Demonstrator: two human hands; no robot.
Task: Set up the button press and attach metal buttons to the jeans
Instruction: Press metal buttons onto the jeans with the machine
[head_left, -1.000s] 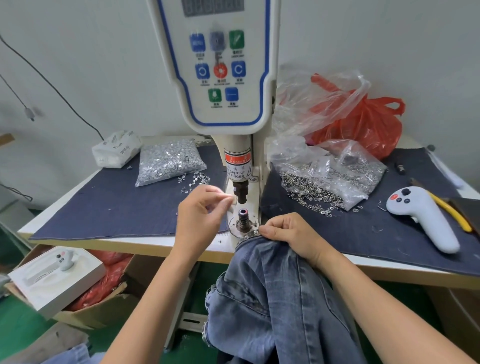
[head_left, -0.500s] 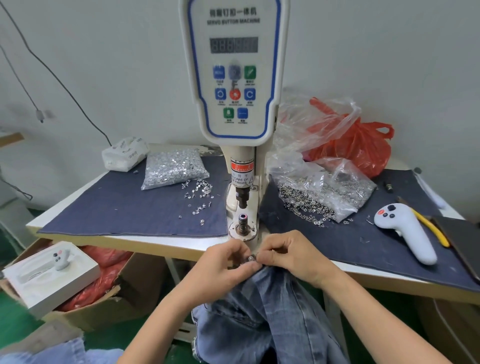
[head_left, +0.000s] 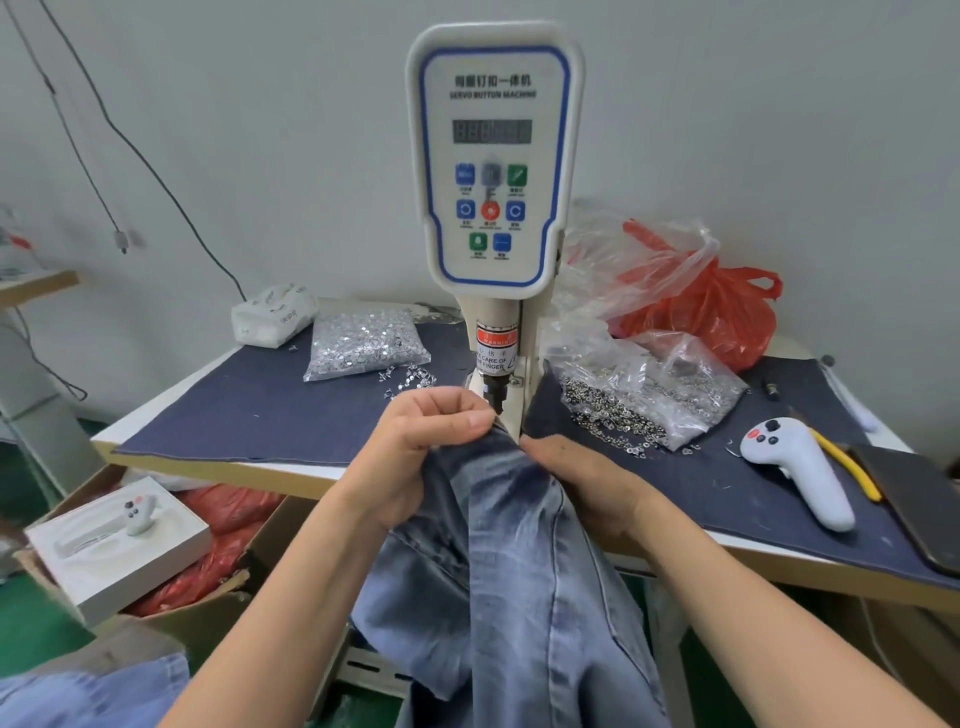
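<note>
Head view: your left hand (head_left: 415, 457) fingers curl tight, gripping the faded blue denim jeans (head_left: 519, 571). Your right hand (head_left: 576, 483) grips their other edge.

Two bare forearms enter from the bottom edge, one from the lower left and one from the lower right, each ending in a bare hand: the left hand (head_left: 415, 457) and the right hand (head_left: 582, 483). No sleeve shows on either arm; both are uncovered up to where the frame cuts them off. The wrists carry no watch, band or bracelet, and the fingers (head_left: 462, 415) that show carry no rings. The left thumbnail is short and plain. Neither hand wears a glove. The rest of the person is out of view.
</note>
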